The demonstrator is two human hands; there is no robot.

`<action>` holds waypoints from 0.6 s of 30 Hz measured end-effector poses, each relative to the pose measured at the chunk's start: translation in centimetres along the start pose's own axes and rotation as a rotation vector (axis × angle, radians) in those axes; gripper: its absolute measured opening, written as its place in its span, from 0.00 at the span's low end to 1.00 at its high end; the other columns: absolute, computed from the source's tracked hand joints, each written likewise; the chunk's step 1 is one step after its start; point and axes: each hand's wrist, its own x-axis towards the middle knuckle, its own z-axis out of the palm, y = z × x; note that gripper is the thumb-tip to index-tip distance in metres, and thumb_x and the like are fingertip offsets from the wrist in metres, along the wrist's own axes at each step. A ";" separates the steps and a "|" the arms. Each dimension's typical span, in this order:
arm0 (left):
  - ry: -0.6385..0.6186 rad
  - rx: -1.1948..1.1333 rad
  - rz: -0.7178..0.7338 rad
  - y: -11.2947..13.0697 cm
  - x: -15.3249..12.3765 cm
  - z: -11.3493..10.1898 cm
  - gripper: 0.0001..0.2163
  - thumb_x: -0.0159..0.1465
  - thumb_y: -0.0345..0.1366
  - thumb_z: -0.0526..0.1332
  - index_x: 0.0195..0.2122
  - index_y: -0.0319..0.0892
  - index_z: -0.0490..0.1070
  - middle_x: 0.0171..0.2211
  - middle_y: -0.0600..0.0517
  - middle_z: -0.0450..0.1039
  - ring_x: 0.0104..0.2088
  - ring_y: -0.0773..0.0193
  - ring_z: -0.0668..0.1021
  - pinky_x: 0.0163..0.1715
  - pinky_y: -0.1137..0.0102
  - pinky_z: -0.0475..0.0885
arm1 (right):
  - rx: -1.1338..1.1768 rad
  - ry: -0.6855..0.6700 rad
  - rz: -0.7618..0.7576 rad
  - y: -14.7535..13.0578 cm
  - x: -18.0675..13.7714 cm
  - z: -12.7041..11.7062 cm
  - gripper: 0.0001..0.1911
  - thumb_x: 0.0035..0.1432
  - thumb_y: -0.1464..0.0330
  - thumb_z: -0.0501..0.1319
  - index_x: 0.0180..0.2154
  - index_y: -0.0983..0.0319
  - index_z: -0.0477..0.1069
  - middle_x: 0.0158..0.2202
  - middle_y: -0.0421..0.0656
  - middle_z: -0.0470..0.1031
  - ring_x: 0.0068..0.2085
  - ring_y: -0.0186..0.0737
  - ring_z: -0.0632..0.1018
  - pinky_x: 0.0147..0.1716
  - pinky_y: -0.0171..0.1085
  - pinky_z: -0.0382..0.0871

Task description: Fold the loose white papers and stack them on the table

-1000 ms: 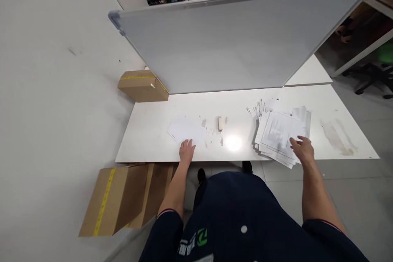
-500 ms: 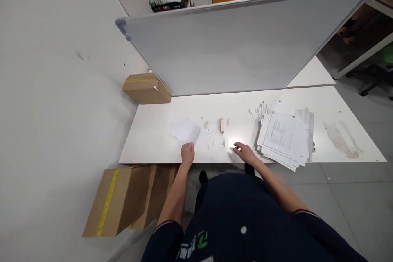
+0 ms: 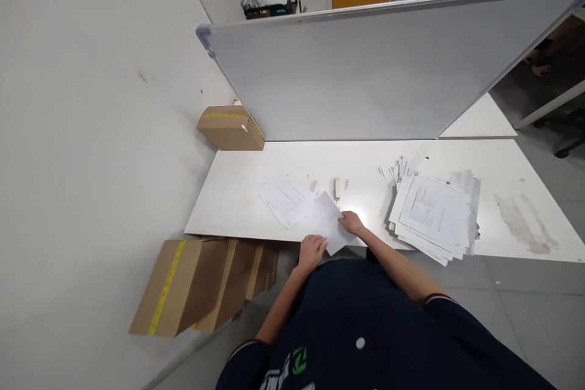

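Observation:
A white sheet of paper [image 3: 328,219] lies over the near edge of the white table [image 3: 237,195], held between both hands. My left hand [image 3: 312,252] grips its near left corner with the fingers curled. My right hand [image 3: 351,222] pinches its right edge. Just to the left, a small stack of printed sheets [image 3: 286,198] rests on the table. A small beige stapler [image 3: 337,187] sits behind the held sheet. To the right spreads a larger, loose pile of printed papers [image 3: 434,210].
A large whiteboard [image 3: 375,73] stands tilted along the table's far edge. One cardboard box [image 3: 230,128] sits at the table's far left corner, and several flattened boxes [image 3: 201,283] lie on the floor at the near left. Stains mark the table's right end [image 3: 521,225].
My right hand left the large pile and came over to the middle. My left hand drew a sheet from the small stack toward the near edge, and both hands now hold it.

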 end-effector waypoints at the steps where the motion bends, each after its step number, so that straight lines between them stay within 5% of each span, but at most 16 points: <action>1: 0.051 -0.028 -0.058 -0.3 0.1 -0.1 0.12 0.60 0.40 0.51 0.40 0.46 0.70 0.40 0.49 0.72 0.43 0.61 0.71 0.47 0.61 0.63 | -0.083 0.033 -0.041 -0.2 -0.6 -0.3 0.07 0.55 0.70 0.52 0.31 0.65 0.68 0.36 0.49 0.71 0.42 0.43 0.70 0.37 0.35 0.62; 5: 0.321 -0.178 -0.304 -1.1 1.7 -1.3 0.18 0.60 0.39 0.50 0.51 0.43 0.61 0.45 0.45 0.67 0.44 0.61 0.70 0.45 0.63 0.65 | -0.500 0.194 -0.238 -1.4 -3.6 -1.8 0.13 0.59 0.71 0.45 0.41 0.61 0.65 0.37 0.48 0.71 0.39 0.43 0.71 0.33 0.36 0.60; 8: 0.426 -0.307 -0.340 -1.1 3.3 -2.0 0.23 0.59 0.38 0.51 0.57 0.43 0.51 0.50 0.43 0.62 0.43 0.63 0.70 0.43 0.66 0.66 | -0.659 0.252 -0.281 -2.3 -5.0 -2.5 0.14 0.58 0.74 0.45 0.43 0.61 0.63 0.38 0.49 0.69 0.39 0.43 0.70 0.33 0.36 0.59; 11: 0.392 -0.369 -0.310 -1.1 4.5 -1.6 0.26 0.59 0.37 0.51 0.58 0.43 0.45 0.54 0.42 0.56 0.47 0.62 0.68 0.44 0.66 0.66 | -0.723 0.237 -0.282 -2.5 -5.3 -2.3 0.14 0.57 0.76 0.45 0.42 0.62 0.63 0.38 0.50 0.69 0.40 0.44 0.69 0.34 0.37 0.59; 18: 0.198 -0.390 -0.302 -1.8 5.0 0.9 0.25 0.58 0.34 0.51 0.58 0.43 0.49 0.57 0.44 0.53 0.50 0.59 0.66 0.49 0.63 0.62 | -0.769 0.252 -0.239 -1.4 -4.5 -1.2 0.11 0.59 0.72 0.46 0.41 0.64 0.63 0.37 0.50 0.69 0.38 0.44 0.70 0.32 0.37 0.60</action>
